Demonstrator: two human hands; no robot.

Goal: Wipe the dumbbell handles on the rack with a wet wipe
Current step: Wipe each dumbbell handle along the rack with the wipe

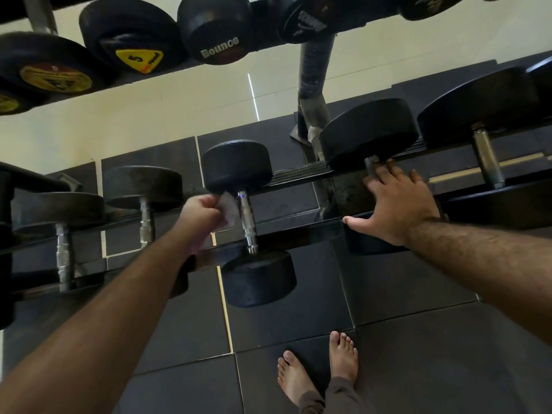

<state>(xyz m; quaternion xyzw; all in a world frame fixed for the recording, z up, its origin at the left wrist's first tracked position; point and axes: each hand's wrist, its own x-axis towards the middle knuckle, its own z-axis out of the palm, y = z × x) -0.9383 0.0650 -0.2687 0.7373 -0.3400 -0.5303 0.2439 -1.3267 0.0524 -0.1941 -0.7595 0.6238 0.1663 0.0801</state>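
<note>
Dark floor tiles lay under the rack. Fingers of the left hand were curled tight on the wet wipe, just beside the shiny dumbbell handle (the middle one). The right hand lay flat, fingers spread, on the next dumbbell. Best, I think, to wrap the wipe round and rub end to end.

White word "Bounce" on the end of a black dumbbell on the upper shelf, numeral "5" on a yellow triangular label on the neighbouring dumbbell's end, other end labels too blurred to read
</note>
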